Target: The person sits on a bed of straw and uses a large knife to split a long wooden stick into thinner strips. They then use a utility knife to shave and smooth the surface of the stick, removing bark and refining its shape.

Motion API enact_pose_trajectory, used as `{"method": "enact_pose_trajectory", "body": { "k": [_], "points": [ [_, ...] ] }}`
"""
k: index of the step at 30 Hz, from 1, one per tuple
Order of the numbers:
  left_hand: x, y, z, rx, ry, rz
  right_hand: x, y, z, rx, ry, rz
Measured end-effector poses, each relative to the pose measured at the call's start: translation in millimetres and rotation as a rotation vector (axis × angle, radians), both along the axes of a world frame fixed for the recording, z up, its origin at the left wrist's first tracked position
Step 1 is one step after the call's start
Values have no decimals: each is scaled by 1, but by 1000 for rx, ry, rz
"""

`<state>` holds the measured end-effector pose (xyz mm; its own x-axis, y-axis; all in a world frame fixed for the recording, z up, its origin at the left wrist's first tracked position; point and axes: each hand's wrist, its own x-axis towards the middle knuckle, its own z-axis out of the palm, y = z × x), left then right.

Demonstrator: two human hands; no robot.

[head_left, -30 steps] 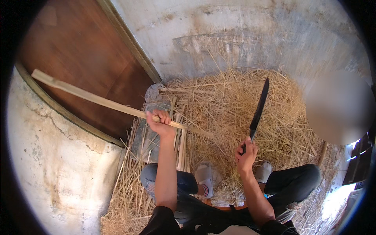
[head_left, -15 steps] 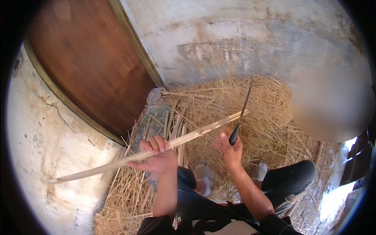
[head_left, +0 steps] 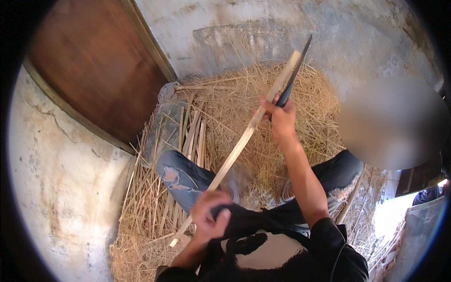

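Note:
My right hand (head_left: 281, 115) is closed round the dark handle of a knife (head_left: 293, 77), whose narrow blade points up and away from me. The same hand also grips a long pale wooden strip (head_left: 242, 138), which lies close beside the knife. The strip slants from the far end near the blade down to my lower left, over my left leg. Near its lower end is my left hand (head_left: 206, 216), blurred by motion, with a gap between thumb and fingers and nothing visible in it. The strip passes partly hidden behind that hand.
Straw (head_left: 310, 101) covers the floor around my feet. More split strips (head_left: 190, 136) lie by my left knee, next to a grey slab (head_left: 159, 124). A brown door (head_left: 98, 70) and a stained wall (head_left: 249, 42) close off the far side. A blurred round patch hides the right.
The strip has swung from nearly level to steeply slanted. My right hand has moved farther away and now grips it with the knife; my left hand has let go and drawn toward me.

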<state>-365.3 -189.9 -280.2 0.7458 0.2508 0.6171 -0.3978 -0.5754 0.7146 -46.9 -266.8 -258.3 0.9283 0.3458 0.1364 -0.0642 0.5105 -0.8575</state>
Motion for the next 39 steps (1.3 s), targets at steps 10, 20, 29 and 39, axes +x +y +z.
{"method": "enact_pose_trajectory", "body": {
  "k": [10,20,29,39],
  "points": [
    [6,36,-34,-533,575,-19,3,8,52,-632,-486,-87],
    [8,60,-15,-722,619,147,-120,-32,20,-731,-1622,190],
    [-33,72,-33,-752,671,215,12,-38,46,-972,-655,-173],
    [-52,69,-46,-797,725,172,63,-62,-19,-1059,-572,-81]
  ]
}}
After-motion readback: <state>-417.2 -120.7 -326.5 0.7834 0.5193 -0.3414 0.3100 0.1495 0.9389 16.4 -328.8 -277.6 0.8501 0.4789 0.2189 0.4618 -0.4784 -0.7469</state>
